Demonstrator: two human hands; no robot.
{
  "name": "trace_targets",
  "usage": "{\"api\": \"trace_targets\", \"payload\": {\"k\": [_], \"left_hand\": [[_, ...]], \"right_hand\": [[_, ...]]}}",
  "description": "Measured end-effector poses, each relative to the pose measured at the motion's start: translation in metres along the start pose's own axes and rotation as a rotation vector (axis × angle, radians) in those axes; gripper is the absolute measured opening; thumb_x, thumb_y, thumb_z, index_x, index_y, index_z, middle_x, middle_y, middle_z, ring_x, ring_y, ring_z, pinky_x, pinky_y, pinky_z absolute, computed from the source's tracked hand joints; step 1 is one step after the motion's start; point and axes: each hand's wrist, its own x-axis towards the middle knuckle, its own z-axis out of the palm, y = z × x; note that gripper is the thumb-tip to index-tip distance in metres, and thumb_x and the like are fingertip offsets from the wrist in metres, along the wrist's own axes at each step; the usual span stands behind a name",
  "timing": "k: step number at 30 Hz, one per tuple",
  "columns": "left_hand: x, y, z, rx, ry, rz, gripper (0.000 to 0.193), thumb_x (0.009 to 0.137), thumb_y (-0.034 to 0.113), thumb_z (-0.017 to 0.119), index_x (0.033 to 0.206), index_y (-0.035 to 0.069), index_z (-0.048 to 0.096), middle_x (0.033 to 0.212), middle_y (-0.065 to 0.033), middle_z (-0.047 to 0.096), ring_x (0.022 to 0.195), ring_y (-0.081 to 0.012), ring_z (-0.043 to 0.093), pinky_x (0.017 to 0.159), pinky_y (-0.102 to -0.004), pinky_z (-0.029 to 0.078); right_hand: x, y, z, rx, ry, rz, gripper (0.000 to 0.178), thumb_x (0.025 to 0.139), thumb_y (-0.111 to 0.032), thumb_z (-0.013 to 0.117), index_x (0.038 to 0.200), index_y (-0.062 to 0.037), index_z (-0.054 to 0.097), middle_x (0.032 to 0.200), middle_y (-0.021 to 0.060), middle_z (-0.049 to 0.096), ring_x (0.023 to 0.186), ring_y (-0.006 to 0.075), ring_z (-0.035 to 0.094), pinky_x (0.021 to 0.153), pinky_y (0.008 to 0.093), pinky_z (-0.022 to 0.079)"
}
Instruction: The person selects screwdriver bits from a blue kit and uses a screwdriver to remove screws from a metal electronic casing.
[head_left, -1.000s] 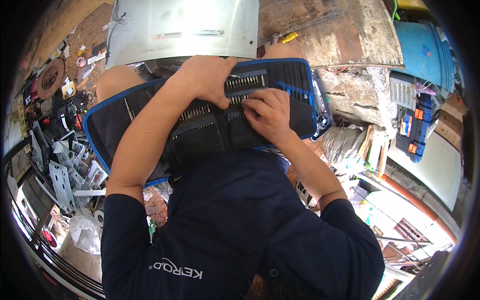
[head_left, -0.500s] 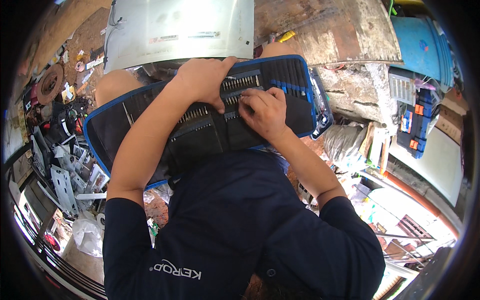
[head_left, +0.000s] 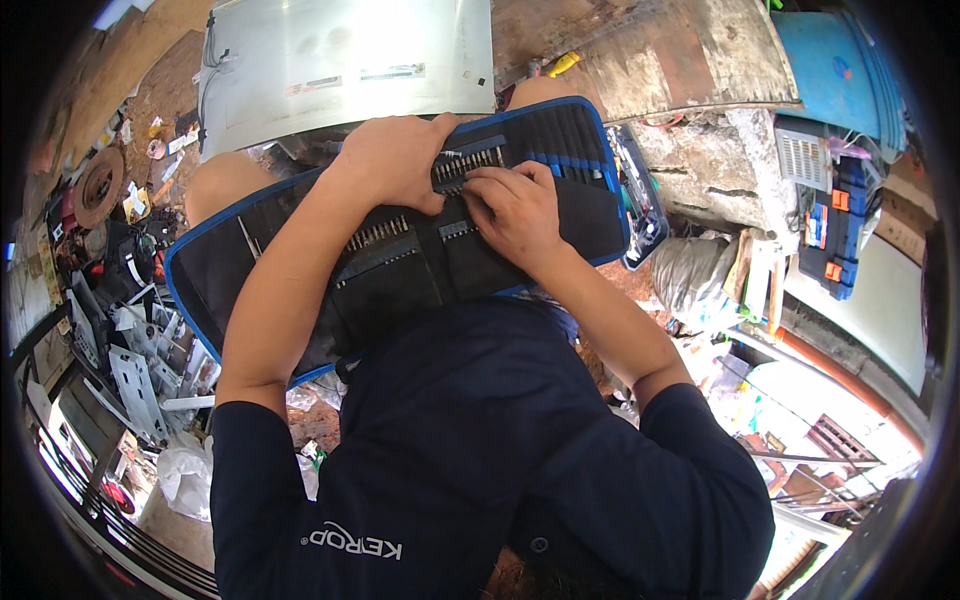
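A black tool pouch [head_left: 590,215] with blue edging lies unfolded across my lap. Rows of small metal screwdriver bits [head_left: 380,232] stand in its holders, and a second row of bits [head_left: 480,160] sits at the upper middle. My left hand [head_left: 395,160] grips the pouch's far edge, its thumb bent down over the inside beside the bits. Fingers curled together, my right hand [head_left: 515,210] works at the bit rows just right of that thumb. Whatever its fingertips pinch is hidden.
Beyond the pouch is a pale flat panel [head_left: 340,60] with cables. An open case [head_left: 640,200] with small parts lies to its right. A blue toolbox [head_left: 835,235] with orange latches stands farther right. Scrap metal pieces [head_left: 135,370] and a rusty disc [head_left: 100,187] lie at left.
My right hand has shifted slightly left and up along the bit rows, closer to my left thumb. The view has moved a little; my left hand keeps its grip on the pouch.
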Motion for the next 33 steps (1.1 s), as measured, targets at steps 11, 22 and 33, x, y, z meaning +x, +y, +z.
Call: {"api": "trace_targets", "payload": {"k": [11,22,33], "left_hand": [[-0.004,-0.012,-0.002,-0.167,0.035,0.050,0.091,0.053,0.039,0.088,0.133,0.011,0.053,0.109,-0.0176,0.070,0.104,-0.0367,0.066,0.091,-0.0436,0.051],[0.011,-0.024,0.005,-0.281,-0.035,0.053,0.074,0.065,0.035,0.083,0.126,0.001,0.058,0.113,-0.0212,0.068,0.107,-0.0357,0.064,0.096,-0.0397,0.049],[0.011,-0.022,0.001,-0.314,-0.062,0.041,0.071,0.066,0.032,0.081,0.125,-0.001,0.059,0.112,-0.0227,0.068,0.106,-0.0355,0.064,0.094,-0.0390,0.049]], "right_hand": [[0.001,0.002,-0.045,0.034,-0.106,0.130,0.043,0.075,-0.018,0.078,0.116,-0.0135,0.067,0.121,0.0060,0.066,0.112,0.0233,0.061,0.098,0.0385,0.043],[-0.041,0.072,-0.049,-0.004,0.202,0.295,0.035,0.090,-0.010,0.065,0.124,-0.0045,0.062,0.121,0.0173,0.064,0.116,0.0345,0.058,0.102,0.0420,0.044],[-0.039,0.072,-0.048,0.021,0.210,0.322,0.032,0.085,-0.006,0.064,0.117,-0.0042,0.065,0.117,0.0174,0.064,0.110,0.0362,0.059,0.098,0.0434,0.045]]}}
